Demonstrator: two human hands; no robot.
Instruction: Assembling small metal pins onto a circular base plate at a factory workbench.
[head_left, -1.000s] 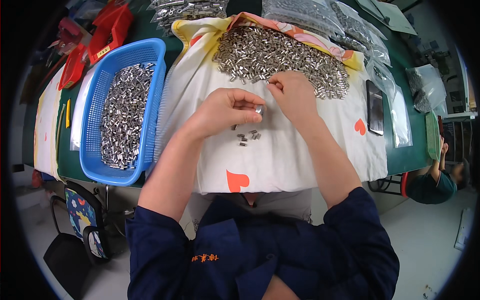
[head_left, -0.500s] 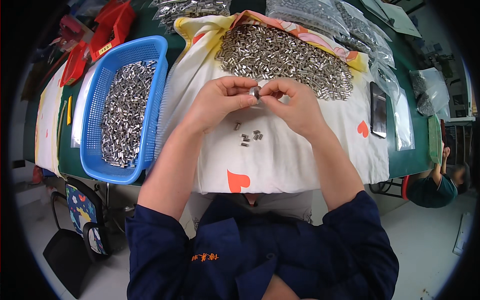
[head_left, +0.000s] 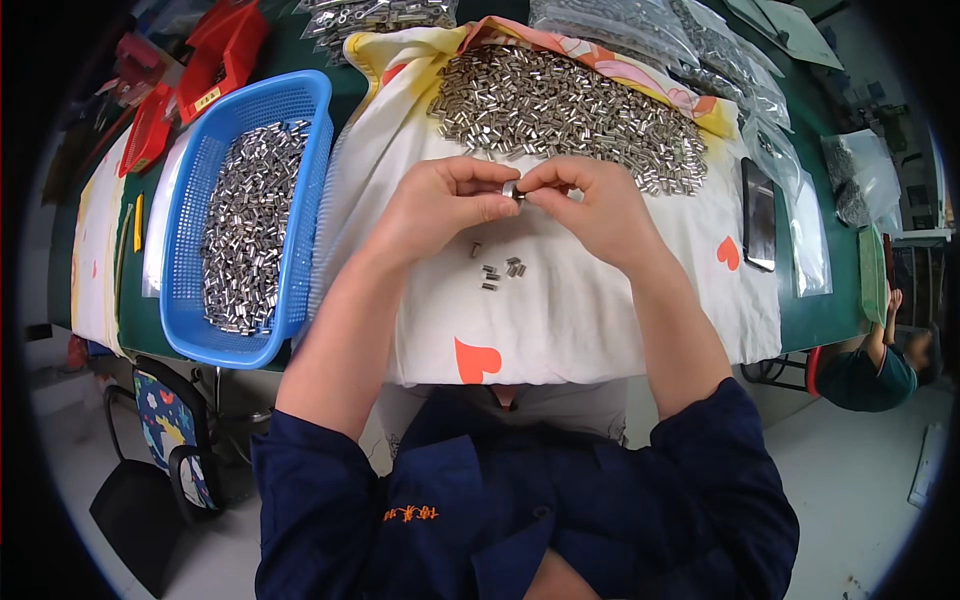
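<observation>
My left hand (head_left: 437, 205) pinches a small round silver metal piece (head_left: 511, 190) between thumb and fingers. On the other side of that piece, the thumb and fingertips of my right hand (head_left: 590, 208) are pressed together. Whatever they grip is mostly hidden, perhaps a tiny dark part. Below the hands, several loose metal cylinders (head_left: 490, 275) lie on the white cloth (head_left: 590, 330). Just beyond my fingers spreads a large heap of short shiny metal cylinders (head_left: 570, 110).
A blue plastic basket (head_left: 322, 150) holding many similar metal pieces stands at the left. Red bins (head_left: 225, 60) are at the far left, bags of metal parts (head_left: 615, 30) along the back. A phone (head_left: 758, 215) lies at right; another person (head_left: 865, 375) sits beyond.
The round metal piece has turned between my fingers and now shows less of its dark opening. Both hands stay in nearly the same place.
</observation>
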